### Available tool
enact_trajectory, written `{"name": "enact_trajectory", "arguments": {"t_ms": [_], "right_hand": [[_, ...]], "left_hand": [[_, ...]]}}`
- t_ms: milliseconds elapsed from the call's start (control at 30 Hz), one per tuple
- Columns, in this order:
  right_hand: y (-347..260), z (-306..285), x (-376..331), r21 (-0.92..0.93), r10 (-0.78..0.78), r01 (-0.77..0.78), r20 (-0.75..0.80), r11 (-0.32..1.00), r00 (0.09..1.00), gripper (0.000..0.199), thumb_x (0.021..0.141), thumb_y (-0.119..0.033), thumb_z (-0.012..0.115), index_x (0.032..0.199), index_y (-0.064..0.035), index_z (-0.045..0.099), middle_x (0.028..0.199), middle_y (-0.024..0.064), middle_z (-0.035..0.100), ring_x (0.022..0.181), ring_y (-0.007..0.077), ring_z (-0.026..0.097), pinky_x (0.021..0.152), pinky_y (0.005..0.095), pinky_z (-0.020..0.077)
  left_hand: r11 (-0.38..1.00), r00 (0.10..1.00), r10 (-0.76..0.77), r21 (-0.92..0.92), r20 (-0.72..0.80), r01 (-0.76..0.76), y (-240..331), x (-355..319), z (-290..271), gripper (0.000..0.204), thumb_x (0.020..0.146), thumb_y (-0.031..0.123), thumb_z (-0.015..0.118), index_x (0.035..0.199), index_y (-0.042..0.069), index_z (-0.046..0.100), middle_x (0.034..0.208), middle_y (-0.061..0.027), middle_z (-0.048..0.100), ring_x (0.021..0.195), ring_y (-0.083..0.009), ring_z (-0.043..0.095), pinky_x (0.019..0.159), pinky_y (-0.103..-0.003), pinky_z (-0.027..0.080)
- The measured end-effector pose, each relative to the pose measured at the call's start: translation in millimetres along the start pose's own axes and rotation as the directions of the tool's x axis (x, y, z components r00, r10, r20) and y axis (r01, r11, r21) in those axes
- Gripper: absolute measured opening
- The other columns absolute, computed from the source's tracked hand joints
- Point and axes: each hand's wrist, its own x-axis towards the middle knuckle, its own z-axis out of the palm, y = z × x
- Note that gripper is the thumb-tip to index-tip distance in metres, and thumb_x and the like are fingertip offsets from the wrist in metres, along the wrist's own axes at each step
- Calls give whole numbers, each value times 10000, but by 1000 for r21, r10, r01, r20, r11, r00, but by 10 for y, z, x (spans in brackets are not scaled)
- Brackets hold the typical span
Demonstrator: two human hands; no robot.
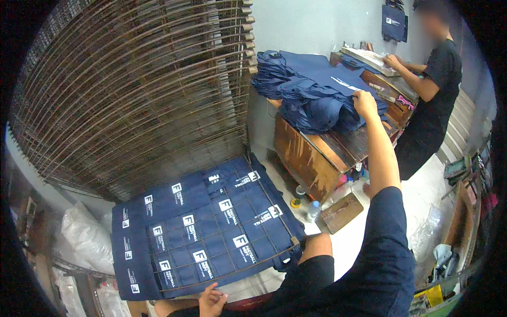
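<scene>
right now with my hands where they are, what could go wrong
The loose cloth pile sags over the table edge, so a tug from the right hand might drag extra pieces down. The white print beside that hand could smear if wet; I can't tell whether it is. If the raised racks dropped, they might catch the left hand, near the printed cloths.

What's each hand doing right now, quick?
Left hand: loosely open, fingers part-curled, nothing visibly held.
Right hand: closed, apparently pinching the edge of the pile's top navy cloth.
</scene>
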Motion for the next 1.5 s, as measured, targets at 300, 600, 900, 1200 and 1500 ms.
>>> {"name": "enact_trajectory", "arguments": {"t_ms": [300,600,900,1200,1500], "right_hand": [[-889,-1051,-271,190,-387,406,-131,894,913,402,708,-82,551,1107,-134,549,893,222,625,875,413,589,786,482,472],[-2345,-2034,-638,696,-428,282,41,661,903,226,798,-161,624,863,53,652,704,100,653,556,117,635,530,231,486],[-3110,-2561,-1125,459,-536,499,-58,735,842,385,772,-367,702,805,16,672,622,118,627,515,128,628,525,267,497],[-2110,-1992,-1813,927,-237,154,-74,342,969,466,869,-340,611,1192,-11,543,656,18,561,541,82,532,453,196,373],[-1027,401,-5219,95,-644,-985,747,-142,165,962,723,-848,280,958,18,626,675,109,624,540,208,588,492,289,458]], "left_hand": [[791,977,91,582,190,-187,729,247,433,722,701,346,778,1287,71,459,927,-83,627,738,-181,593,688,-323,499],[664,668,550,223,502,-714,1666,1027,1727,1314,552,481,825,1432,-21,-11,1459,-303,106,1367,-407,140,1113,-443,172],[697,696,717,-27,35,-717,1521,829,1457,572,753,280,746,1183,-19,515,1145,-165,562,1070,-290,536,946,-371,393],[758,880,436,-451,-187,-471,2924,515,576,447,770,6,650,1171,-4,454,1083,-119,584,995,-220,580,893,-353,462],[931,926,287,-298,247,-209,3400,1196,445,236,792,21,636,1006,19,535,957,-99,637,860,-187,628,795,-325,508]]}}
